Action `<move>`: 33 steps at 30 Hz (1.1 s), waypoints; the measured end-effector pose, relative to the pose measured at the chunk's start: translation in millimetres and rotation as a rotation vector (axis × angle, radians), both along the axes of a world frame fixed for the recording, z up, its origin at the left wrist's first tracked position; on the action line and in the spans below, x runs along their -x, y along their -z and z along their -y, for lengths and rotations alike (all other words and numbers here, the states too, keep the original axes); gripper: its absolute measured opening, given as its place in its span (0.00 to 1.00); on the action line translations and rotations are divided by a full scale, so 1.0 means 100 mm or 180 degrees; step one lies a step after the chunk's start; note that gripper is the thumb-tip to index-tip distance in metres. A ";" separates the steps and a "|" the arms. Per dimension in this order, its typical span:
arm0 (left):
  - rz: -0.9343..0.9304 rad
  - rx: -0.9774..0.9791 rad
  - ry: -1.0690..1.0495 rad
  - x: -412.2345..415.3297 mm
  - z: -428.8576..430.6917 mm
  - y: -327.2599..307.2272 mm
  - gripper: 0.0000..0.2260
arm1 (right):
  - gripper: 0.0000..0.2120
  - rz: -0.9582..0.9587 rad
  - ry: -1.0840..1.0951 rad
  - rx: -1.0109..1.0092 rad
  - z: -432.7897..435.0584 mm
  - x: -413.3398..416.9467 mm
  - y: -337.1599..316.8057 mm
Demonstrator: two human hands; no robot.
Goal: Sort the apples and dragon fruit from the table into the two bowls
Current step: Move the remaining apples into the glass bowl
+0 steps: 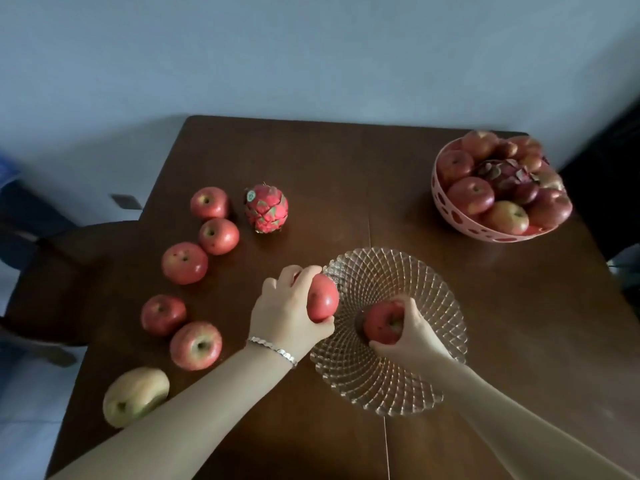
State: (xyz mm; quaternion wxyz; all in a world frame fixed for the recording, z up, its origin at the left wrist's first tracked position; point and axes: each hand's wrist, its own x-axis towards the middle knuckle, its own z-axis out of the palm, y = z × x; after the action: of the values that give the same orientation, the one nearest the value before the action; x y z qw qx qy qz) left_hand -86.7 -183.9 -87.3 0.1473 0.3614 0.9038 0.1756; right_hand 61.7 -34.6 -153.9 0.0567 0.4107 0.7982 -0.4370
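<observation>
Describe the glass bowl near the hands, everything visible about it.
The glass bowl is clear, wide and shallow, cut in a diamond lattice with a scalloped rim. It sits upright on the brown table, near its front middle. The right hand holds a red apple at its centre; whether that apple touches the glass is unclear. The left hand holds another apple at its left rim.

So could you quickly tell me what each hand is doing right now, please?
Left hand: closed on an apple at the glass bowl rim.
Right hand: closed on another apple inside it.
</observation>
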 end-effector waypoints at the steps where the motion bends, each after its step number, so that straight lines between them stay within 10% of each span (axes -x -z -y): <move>1: -0.0010 0.0000 0.0002 -0.04 -0.01 0.00 0.32 | 0.38 -0.0096 -0.0080 -0.0027 0.01 0.00 0.04; 10: 0.0144 0.0100 -0.0135 -0.31 -0.07 0.03 0.35 | 0.52 -0.0098 -0.0345 0.0001 -0.03 0.00 0.04; 14: 0.0309 -0.0076 0.0041 -0.42 -0.16 0.04 0.39 | 0.40 -0.1099 0.0039 0.0351 -0.09 -0.10 -0.32; 21: 0.0212 -0.0749 0.0862 -0.64 -0.50 -0.04 0.44 | 0.25 -0.0963 -0.0143 0.1170 -0.19 0.03 -0.55; 29: 0.3427 -0.0005 -0.1649 -0.57 -0.75 0.49 0.30 | 0.29 -0.0894 0.1557 0.1830 -0.68 0.31 -0.27; 33: 0.3737 -0.0459 -0.2081 -0.61 -0.81 0.56 0.16 | 0.26 -0.0913 0.1389 0.1691 -0.67 0.49 -0.11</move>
State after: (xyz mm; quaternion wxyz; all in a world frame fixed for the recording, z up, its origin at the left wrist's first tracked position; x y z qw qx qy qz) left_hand -26.2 -102.5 -143.4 0.5288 -0.0771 0.7228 0.4382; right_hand 12.6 32.7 -143.1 -0.0457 0.4767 0.5505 -0.6838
